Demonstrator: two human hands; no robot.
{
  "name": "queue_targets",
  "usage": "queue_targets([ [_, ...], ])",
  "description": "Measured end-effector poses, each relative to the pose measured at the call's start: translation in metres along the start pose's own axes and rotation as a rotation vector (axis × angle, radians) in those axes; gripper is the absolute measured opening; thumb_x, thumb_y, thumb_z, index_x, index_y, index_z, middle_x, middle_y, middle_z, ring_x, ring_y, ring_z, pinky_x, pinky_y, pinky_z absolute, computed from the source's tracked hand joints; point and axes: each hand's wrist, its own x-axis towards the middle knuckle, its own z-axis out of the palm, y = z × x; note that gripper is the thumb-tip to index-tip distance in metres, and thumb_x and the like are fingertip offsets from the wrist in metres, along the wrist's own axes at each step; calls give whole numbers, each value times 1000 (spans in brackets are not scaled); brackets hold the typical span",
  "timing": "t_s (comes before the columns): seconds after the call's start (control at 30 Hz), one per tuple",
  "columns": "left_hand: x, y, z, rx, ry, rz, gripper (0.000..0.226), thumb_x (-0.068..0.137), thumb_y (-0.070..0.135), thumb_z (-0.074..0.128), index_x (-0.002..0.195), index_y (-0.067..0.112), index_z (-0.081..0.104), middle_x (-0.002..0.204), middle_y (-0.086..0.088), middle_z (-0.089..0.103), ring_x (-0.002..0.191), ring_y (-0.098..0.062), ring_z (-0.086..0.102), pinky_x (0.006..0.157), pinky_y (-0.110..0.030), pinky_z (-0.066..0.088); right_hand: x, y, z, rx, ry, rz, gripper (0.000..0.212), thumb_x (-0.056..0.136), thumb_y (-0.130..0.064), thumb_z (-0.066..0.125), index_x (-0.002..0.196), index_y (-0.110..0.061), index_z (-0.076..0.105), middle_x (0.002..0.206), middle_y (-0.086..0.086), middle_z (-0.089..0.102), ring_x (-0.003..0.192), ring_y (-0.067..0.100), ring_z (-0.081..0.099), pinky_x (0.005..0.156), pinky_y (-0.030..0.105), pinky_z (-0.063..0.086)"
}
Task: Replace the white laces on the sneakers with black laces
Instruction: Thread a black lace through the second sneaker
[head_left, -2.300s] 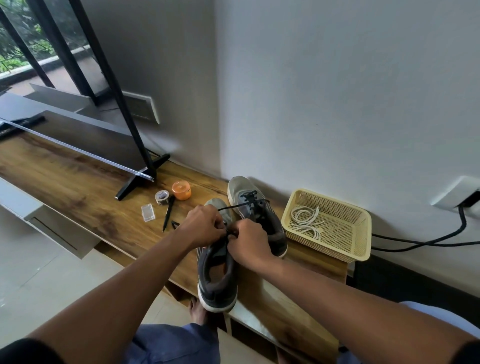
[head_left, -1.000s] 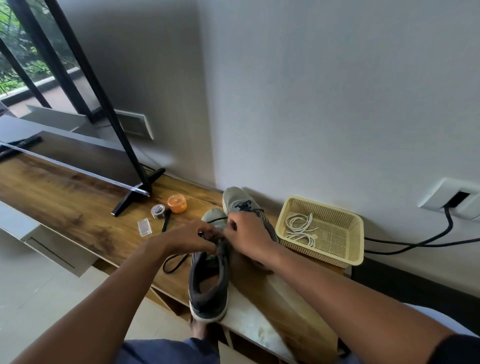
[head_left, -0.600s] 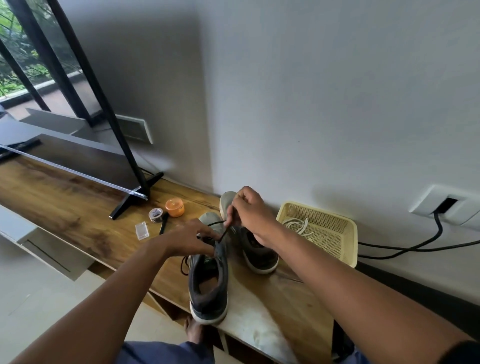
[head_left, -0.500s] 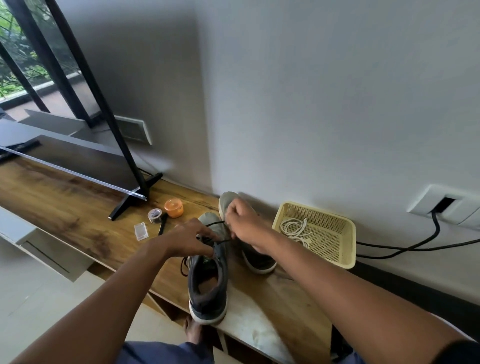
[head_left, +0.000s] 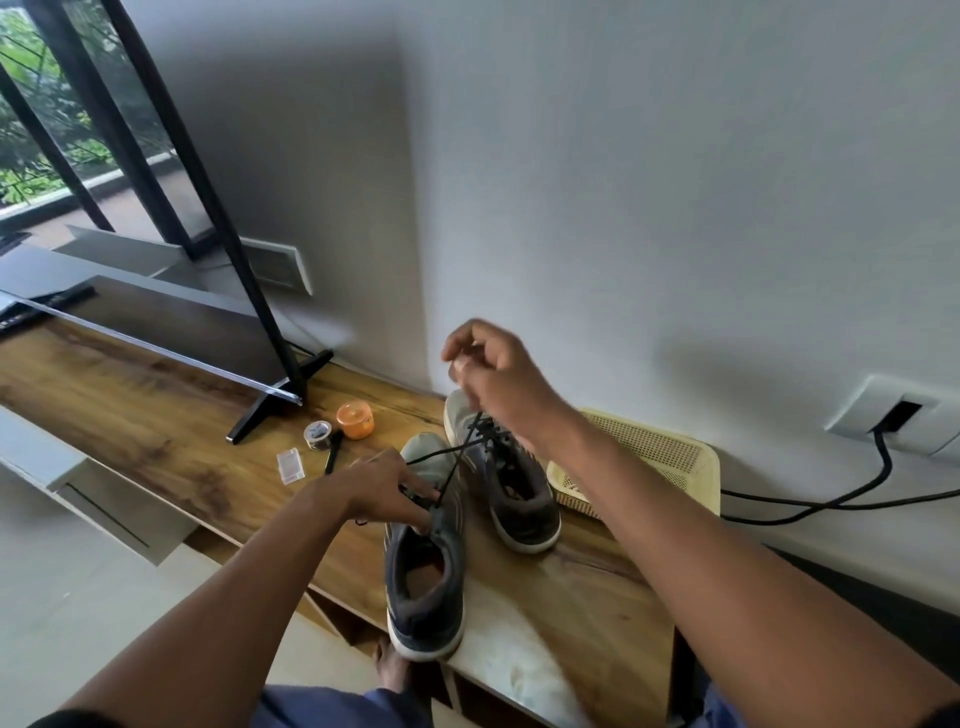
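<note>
Pulling upward, the right hand (head_left: 493, 374) has risen since half a second ago, pinching the black lace (head_left: 451, 475) taut above the near sneaker (head_left: 426, 566) on the tabletop (head_left: 156, 415). The left hand (head_left: 387, 486) presses the eyelets with loosely spread fingers. Another eyelet seems threaded.

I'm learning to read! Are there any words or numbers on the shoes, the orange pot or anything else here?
No text can be read anywhere.
Orange pot: lid markings too blurred.
Small round tin: pattern too small to read.
Near sneaker and far sneaker: no legible brand.
</note>
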Motion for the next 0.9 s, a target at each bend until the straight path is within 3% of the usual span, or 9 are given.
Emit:
queue_targets([
  [0.1,2,-1,0,30,1,7,61,69,68,73,128,58,64,145,4,34,133,-21,34,110,-45,43,9,-24,-20,184,84,-115,29,95,9,42,92,-13,60,74,9,46,58,10,39,54,24,37],
  [0.17,1,1,0,43,-5,15,67,62,73,67,128,60,62,150,5,30,139,-23,29,114,-49,40,14,-28,-28,90,97,-124,26,93,3,47,90,-17,63,69,3,50,56,9,42,52,24,37],
  [0.3,-1,3,-1,-39,-23,53,56,54,81,63,109,71,57,156,9,26,147,-27,22,118,-58,34,10,-5,-24,-782,-134,23,11,94,-36,67,101,-27,69,94,-9,71,84,12,66,77,32,52],
  [0.4,-2,0,4,-51,0,77,62,57,90,64,115,68,59,157,10,27,150,-27,18,120,-58,32,-4,19,-9,-1238,-314,63,29,84,-54,75,92,-27,67,96,-9,68,78,17,62,62,27,39],
  [0.47,-1,-1,7,-33,29,80,69,56,95,63,119,66,60,156,10,28,149,-26,19,120,-57,33,-9,30,-4,-1394,-350,109,46,76,-56,83,73,-25,49,81,-11,57,62,14,42,52,27,24],
  [0.53,-1,0,7,-32,33,73,71,53,97,61,117,67,60,157,10,28,150,-26,19,120,-57,32,-10,33,-6,-1465,-425,208,48,80,-49,83,67,-24,45,70,-10,50,59,14,39,50,28,24],
  [0.7,-1,1,5,-25,18,70,67,51,100,60,111,71,58,158,10,28,150,-26,21,120,-54,32,-2,25,-18,-1137,-520,351,16,85,-28,80,76,-17,73,73,-5,64,67,10,56,61,26,43],
  [0.77,-1,1,5,-20,37,59,73,47,104,60,111,70,58,157,11,30,150,-25,23,120,-54,32,-1,19,-19,-871,-513,329,15,90,-23,77,86,-9,78,69,-3,64,60,4,51,62,18,37],
  [0.9,3,-1,5,-36,55,46,96,36,107,59,121,64,58,160,12,29,151,-25,22,120,-57,32,-1,15,-16,-558,-469,237,17,96,-17,72,80,-14,79,76,12,69,70,14,54,71,29,43],
])
